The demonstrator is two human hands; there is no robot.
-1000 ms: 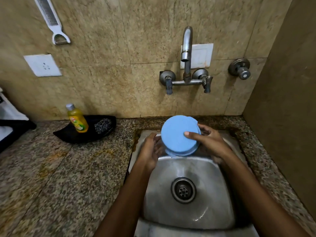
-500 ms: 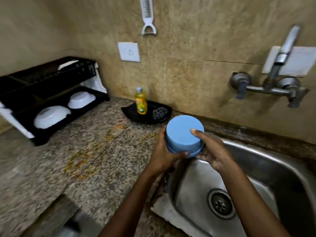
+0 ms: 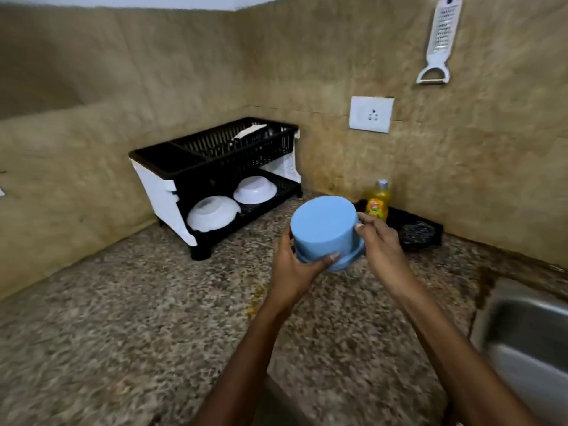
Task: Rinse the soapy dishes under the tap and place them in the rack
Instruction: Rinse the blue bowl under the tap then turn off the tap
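Two hands on an upturned blue bowl, above the counter

Both hands hold a round light-blue plastic bowl (image 3: 325,230) in the air over the speckled granite counter (image 3: 123,318), near frame centre. Bowl is inverted: flat base faces up and tilts toward the camera, flared rim at the bottom, its axis leaning off vertical toward 12 o'clock. Left hand (image 3: 292,265) cups the rim at the bowl's 7 o'clock, thumb curled over the rim edge. Right hand (image 3: 381,244) grips at the bowl's 3 o'clock, fingers laid against the wall.

Black-and-white two-tier plastic dish rack (image 3: 215,179) stands at 10 o'clock from the bowl, in the wall corner, well apart from it. Two white bowls (image 3: 213,215) sit upside down on its lower tier.

Yellow dish-soap bottle (image 3: 378,201) stands upright at 2 o'clock, just behind the right hand, on a black tray (image 3: 430,229). Steel sink (image 3: 528,333) shows at 4 o'clock, frame edge.
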